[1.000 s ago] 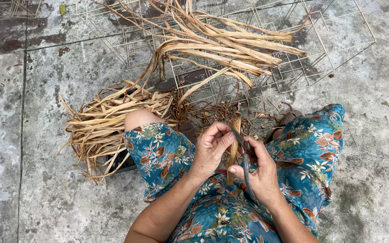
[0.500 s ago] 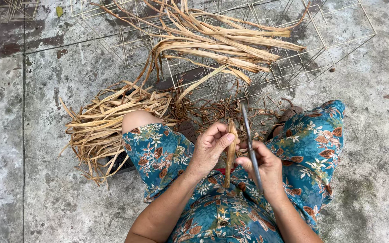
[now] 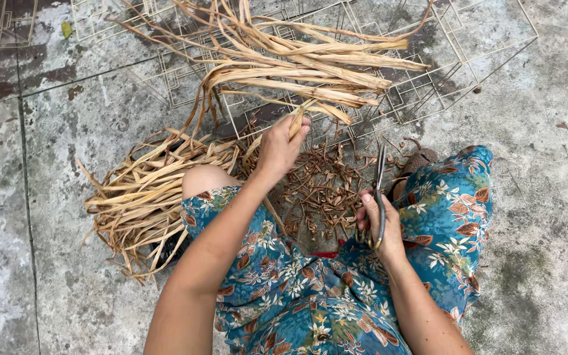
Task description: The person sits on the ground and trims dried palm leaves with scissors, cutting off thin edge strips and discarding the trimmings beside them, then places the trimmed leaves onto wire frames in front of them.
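Our left hand (image 3: 279, 148) pinches 1 dried leaf strip (image 3: 300, 113) at the wire rack's (image 3: 468, 72) near edge; our right hand (image 3: 381, 227) wraps scissors (image 3: 380, 190), blades up, clear of it.

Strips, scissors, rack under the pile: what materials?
Strips: dried plant fibre, probably leaf or husk; tan, matte, curled.
Scissors in the right hand: metal blades, dull grey.
Rack: thin wire grid, pale, likely coated metal.
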`<state>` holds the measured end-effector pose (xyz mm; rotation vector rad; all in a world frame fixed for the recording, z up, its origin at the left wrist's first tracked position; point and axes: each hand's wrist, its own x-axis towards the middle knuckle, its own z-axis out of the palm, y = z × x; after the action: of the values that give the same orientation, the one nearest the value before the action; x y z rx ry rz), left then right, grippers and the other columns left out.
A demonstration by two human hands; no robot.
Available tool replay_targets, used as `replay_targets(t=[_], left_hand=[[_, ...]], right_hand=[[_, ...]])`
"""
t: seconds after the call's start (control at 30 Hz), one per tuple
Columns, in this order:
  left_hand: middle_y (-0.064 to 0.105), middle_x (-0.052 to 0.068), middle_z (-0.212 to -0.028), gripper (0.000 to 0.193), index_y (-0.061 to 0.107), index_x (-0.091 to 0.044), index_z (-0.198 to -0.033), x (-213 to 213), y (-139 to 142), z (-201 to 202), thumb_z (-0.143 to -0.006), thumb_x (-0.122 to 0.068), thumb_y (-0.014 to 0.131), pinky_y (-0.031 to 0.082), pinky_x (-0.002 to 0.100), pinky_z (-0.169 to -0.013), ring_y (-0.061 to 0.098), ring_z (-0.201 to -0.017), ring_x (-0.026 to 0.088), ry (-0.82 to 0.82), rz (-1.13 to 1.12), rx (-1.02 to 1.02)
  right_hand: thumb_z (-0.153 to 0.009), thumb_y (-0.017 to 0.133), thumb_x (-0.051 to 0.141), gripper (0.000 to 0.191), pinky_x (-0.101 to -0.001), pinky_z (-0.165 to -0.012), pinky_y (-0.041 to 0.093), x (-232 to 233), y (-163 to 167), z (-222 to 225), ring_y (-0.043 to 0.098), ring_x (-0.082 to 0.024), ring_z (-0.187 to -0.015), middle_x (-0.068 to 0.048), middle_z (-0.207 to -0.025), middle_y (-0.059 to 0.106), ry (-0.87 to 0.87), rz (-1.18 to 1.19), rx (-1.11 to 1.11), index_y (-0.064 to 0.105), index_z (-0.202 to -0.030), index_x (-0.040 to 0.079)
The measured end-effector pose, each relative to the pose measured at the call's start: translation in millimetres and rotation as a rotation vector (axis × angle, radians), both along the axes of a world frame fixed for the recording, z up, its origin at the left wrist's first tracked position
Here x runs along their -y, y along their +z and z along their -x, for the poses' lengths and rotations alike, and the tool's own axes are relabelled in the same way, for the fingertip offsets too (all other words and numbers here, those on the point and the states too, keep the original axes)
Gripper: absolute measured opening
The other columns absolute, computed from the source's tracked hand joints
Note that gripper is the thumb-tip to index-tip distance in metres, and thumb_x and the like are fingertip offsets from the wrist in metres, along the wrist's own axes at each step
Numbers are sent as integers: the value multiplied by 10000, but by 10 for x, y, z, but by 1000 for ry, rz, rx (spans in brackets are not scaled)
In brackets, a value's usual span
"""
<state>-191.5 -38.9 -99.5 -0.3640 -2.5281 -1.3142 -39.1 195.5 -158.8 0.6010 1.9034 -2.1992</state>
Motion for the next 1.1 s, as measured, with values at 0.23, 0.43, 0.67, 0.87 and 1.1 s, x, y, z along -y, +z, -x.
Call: replay_targets(t=[0.23,0.43,0.67,0.87,1.1], left_hand=[[643,102,-1247,277,700,-41,-1156,-235,-472,855,-889,-101,738,600,422,-799,725,-916,294,51,344,90],[571,143,-1232,328,672,-58,-1191,-480,-687,1191,-877,-89,759,630,384,-797,714,-952,305,48,451,111],[611,127,-1109,300,612,-60,-1111,-446,-806,1204,-856,-106,764,646,350,-734,711,-915,254,38,506,-34],[642,37,-814,200,535,-72,-983,-394,-250,686,-977,-140,723,565,299,-565,651,-663,164,-29,327,-189],[599,7,-617,267,556,-89,-920,-232,519,-686,-964,-218,785,481,324,-419,604,-494,146,-95,236,-83]], right_hand=[[-974,655,380,347,-244,-486,419,19,-263,115,533,-106,-527,-14,-667,583,29,25,89,667,-1091,54],[-957,664,384,345,-255,-468,433,-12,-303,146,530,-104,-509,-8,-656,574,58,-11,121,673,-1071,58],[-959,669,368,333,-252,-470,417,-72,-301,131,516,-100,-510,-3,-662,565,9,28,102,670,-1084,59],[-951,699,321,371,-244,-587,466,-103,-186,78,552,-92,-654,-12,-790,604,-14,-57,-44,656,-1204,54],[-903,760,249,594,-264,-857,531,-70,306,-136,592,-98,-964,-48,-1176,629,20,-138,-412,519,-1409,51]])
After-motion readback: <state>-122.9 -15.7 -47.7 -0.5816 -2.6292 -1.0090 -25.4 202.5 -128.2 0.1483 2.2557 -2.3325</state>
